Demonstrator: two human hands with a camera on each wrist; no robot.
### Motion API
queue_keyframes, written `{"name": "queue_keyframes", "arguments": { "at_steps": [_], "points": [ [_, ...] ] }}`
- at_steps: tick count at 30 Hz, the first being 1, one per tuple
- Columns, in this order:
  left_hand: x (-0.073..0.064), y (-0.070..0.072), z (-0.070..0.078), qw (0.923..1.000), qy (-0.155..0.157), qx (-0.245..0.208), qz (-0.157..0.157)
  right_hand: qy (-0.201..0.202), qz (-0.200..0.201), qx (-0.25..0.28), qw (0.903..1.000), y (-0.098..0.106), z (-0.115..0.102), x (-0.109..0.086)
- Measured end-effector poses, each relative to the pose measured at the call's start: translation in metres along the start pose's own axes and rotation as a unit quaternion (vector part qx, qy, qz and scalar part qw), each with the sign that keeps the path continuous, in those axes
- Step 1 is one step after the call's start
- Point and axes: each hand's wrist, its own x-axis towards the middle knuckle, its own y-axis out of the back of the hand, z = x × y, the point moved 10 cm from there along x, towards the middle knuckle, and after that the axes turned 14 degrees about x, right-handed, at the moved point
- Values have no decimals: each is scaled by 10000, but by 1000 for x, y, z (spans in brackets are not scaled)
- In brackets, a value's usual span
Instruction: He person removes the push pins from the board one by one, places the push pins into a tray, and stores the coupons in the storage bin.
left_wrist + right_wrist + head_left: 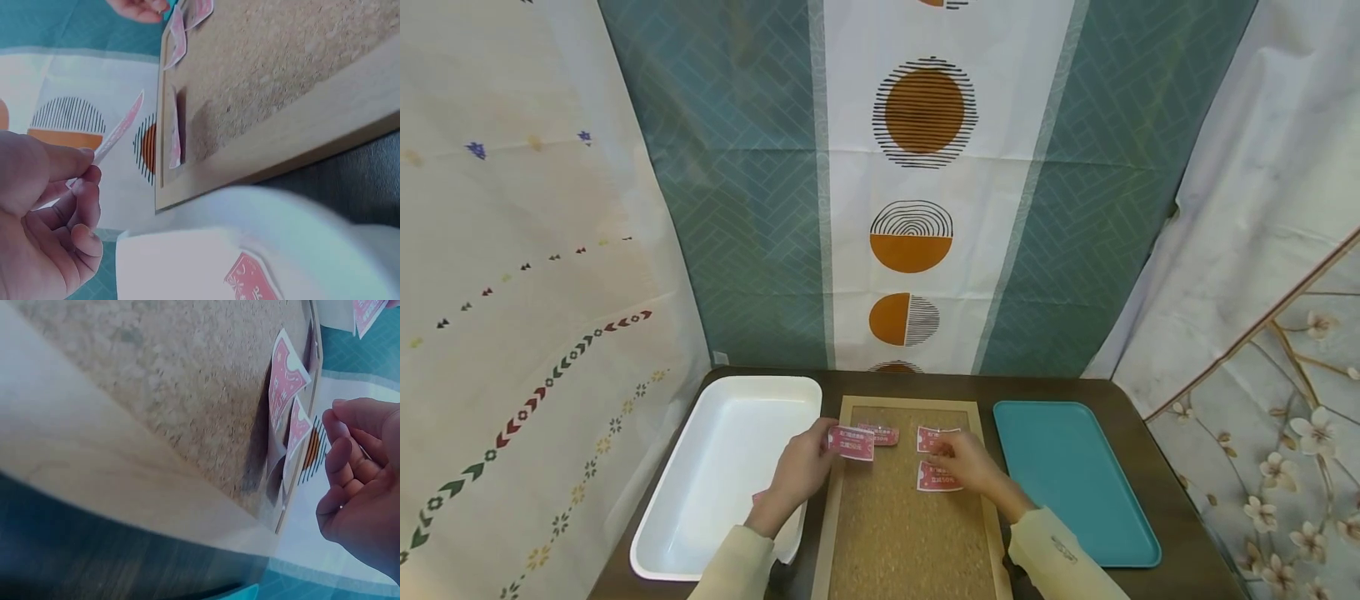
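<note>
My left hand (805, 462) pinches a pink printed coupon (852, 443) between thumb and fingers, above the left edge of the cork board (910, 533). Seen from the left wrist, this coupon (122, 131) is held nearly edge-on. Behind it, a second pink coupon (886, 436) lies on the board's upper left. My right hand (967, 462) is over two more coupons at the upper right, an upper coupon (928, 439) and a lower coupon (936, 477), partly covering both. In the right wrist view its fingers (340, 453) are curled, thumb and forefinger together, with nothing visible between them.
A white tray (715, 392) stands left of the board, with a pink coupon (253, 278) inside, mostly behind my left wrist in the head view. To the right lies a teal tray (1075, 475). The dark table (1180, 550) meets patterned curtains (760, 250) at the back.
</note>
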Motion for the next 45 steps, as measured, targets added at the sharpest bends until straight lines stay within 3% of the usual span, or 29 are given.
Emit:
{"name": "queue_keyframes", "arguments": {
  "at_steps": [6,14,21,36,45],
  "points": [
    [-1,2,-13,9994,263,-165,-140,-66,101,-53,9999,7,8,-7],
    [-1,20,-33,9985,516,-206,-6,-254,209,154,9993,20,19,-14],
    [-3,29,-51,9968,780,-135,61,-50,377,121,9992,30,23,-18],
    [-11,32,-76,9938,1081,-104,-220,-264,482,263,9981,49,38,-26],
    [-20,31,-91,9903,1292,245,-456,-529,737,277,9955,61,51,-34]
  ]
}}
